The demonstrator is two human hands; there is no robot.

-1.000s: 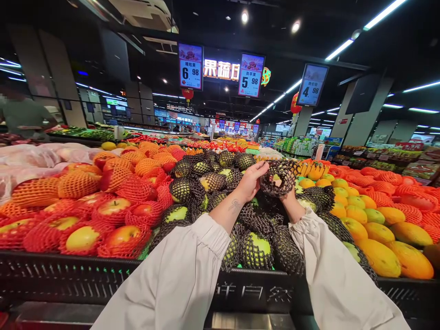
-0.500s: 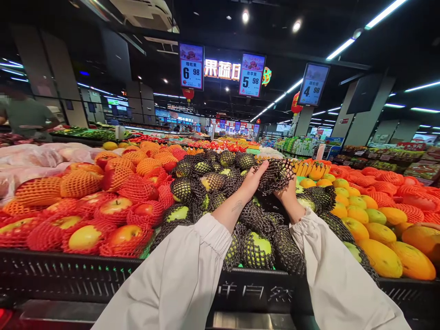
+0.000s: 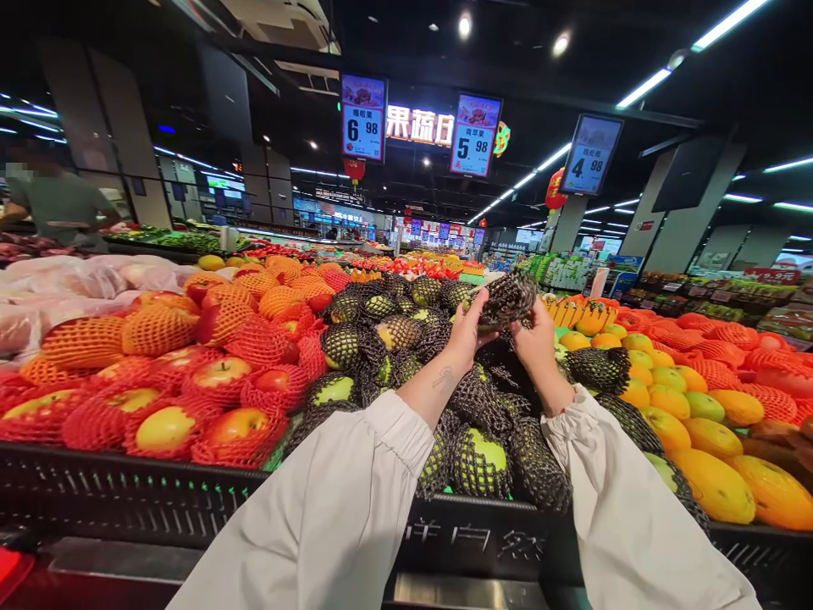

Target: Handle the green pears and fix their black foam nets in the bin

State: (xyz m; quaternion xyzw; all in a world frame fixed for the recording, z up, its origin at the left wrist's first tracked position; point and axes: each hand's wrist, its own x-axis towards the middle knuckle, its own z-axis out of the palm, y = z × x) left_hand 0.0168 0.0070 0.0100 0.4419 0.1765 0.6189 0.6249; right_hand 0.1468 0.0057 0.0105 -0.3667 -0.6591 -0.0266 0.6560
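A green apple in a black foam net (image 3: 508,298) is held up between both hands, above the heap; the net covers most of the fruit. My left hand (image 3: 468,335) grips its left side, thumb up and fingers underneath. On the right side, my right hand (image 3: 534,337) closes on the net with thumb and fingers, partly hidden. Below and around my wrists lie several more green apples (image 3: 481,462) in the same black netting, piled in a black crate (image 3: 470,512).
Red-netted apples (image 3: 222,373) fill the crate on the left, with orange-netted fruit (image 3: 158,326) behind. Yellow-orange mangoes (image 3: 715,483) and red-netted fruit (image 3: 717,364) lie to the right. Price screens (image 3: 475,134) hang overhead. A person (image 3: 60,203) stands at the far left.
The netted apple has risen slightly and turned in my hands. My right hand has shifted so more of its fingers show. The view has swung slightly left.
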